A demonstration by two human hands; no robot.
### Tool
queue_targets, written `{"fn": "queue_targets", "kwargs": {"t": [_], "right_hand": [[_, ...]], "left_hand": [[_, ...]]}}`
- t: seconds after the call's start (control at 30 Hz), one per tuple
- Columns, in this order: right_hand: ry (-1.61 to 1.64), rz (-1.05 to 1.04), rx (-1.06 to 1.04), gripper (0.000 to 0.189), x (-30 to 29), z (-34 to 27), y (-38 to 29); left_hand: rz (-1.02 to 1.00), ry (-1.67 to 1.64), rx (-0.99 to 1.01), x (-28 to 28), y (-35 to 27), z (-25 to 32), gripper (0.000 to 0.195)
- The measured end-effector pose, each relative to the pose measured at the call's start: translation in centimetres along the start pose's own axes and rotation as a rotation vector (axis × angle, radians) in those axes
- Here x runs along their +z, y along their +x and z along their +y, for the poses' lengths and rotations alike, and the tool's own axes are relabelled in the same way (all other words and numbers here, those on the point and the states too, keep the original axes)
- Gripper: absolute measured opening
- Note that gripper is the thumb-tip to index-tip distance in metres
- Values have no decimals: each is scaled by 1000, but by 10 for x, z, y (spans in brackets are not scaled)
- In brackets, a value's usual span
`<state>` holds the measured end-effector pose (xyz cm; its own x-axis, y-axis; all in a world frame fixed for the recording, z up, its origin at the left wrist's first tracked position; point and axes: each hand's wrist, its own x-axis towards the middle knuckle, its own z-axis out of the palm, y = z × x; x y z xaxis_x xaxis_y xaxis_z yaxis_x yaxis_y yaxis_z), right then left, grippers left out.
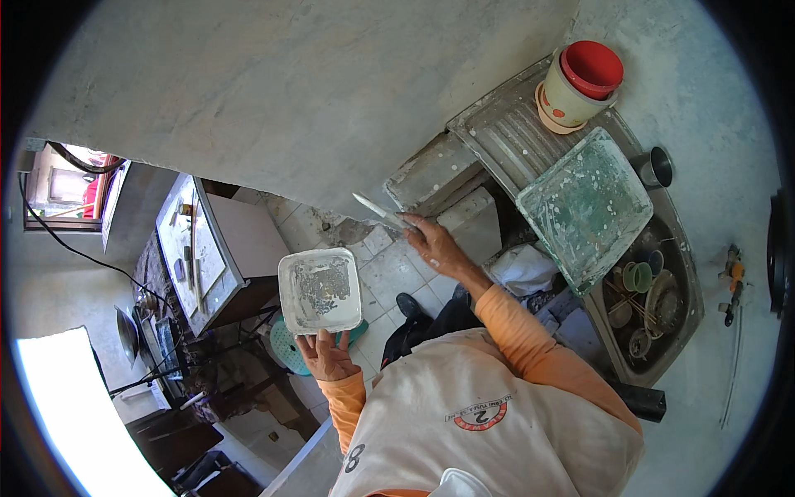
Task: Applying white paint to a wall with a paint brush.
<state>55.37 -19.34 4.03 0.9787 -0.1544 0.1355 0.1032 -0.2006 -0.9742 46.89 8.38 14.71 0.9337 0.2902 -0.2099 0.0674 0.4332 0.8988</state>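
My left hand (328, 357) grips the near rim of a white square plastic tub (349, 307), thumb over its edge. Grey, flaky residue coats the tub's bottom and walls. My right hand (435, 242) is closed around a thin, pale blade-like tool (377, 210), perhaps a putty knife, seen nearly edge-on. Its tip points away from me toward the grey plastered wall (279, 105), and I cannot tell whether it touches. Tool and tub are apart, the tool to the right and farther away.
On my right, a paint-splattered green board (587, 211) lies across a steel sink (667, 366) holding dishes. Nested buckets (574, 87) and a metal cup (655, 168) stand there. Left are a cabinet (245, 233) with tools on top and a turquoise plastic stool (289, 348). Tiles (397, 273) cover the floor.
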Motion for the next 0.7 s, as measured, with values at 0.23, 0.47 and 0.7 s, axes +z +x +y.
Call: {"fn": "queue_targets", "kwargs": {"t": [0.23, 0.47, 0.7], "right_hand": [[-123, 375, 115, 39, -90, -17, 39], [-25, 269, 3, 40, 13, -28, 20], [-52, 23, -82, 41, -52, -63, 35]], "left_hand": [[20, -7, -12, -4, -2, 1, 62], [54, -14, -46, -4, -1, -4, 63], [20, -78, -10, -16, 0, -7, 62]]}}
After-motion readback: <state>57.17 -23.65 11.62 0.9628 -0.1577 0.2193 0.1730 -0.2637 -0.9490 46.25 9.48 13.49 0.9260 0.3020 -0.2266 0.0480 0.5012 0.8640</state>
